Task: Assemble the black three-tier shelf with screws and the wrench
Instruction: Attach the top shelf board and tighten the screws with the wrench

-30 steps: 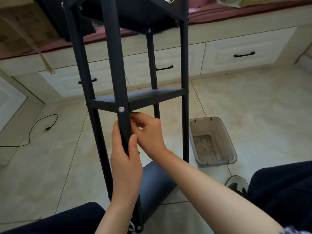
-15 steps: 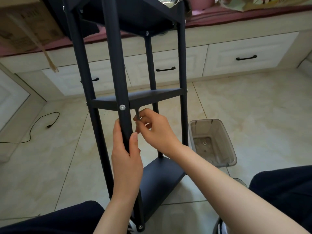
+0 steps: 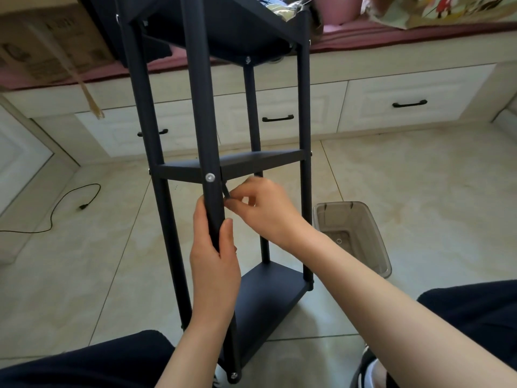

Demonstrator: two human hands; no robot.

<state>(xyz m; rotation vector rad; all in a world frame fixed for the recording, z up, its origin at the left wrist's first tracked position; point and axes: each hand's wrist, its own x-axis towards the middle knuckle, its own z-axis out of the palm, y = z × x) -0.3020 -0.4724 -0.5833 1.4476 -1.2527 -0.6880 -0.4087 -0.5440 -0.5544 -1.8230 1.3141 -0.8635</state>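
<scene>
The black three-tier shelf (image 3: 263, 161) stands upright on the tiled floor in front of me, all tiers fixed between four black posts. My left hand (image 3: 214, 259) grips the nearest post (image 3: 204, 113) just below the middle tier. A silver screw head (image 3: 210, 177) shows on that post at the middle tier. My right hand (image 3: 265, 208) pinches a small dark wrench (image 3: 226, 190) whose upper end points at the joint to the right of that post. Part of the wrench is hidden by my fingers.
A clear plastic bin (image 3: 352, 236) lies on the floor right of the shelf. White drawers (image 3: 414, 105) with black handles run along the back under a red-cushioned bench. A black cable (image 3: 70, 203) trails on the left floor. My dark-trousered knees (image 3: 84, 365) frame the bottom.
My right hand has drawn out from behind the post and shifted right and slightly up, with the wrench now showing at the middle-tier joint. My left hand keeps its grip on the post.
</scene>
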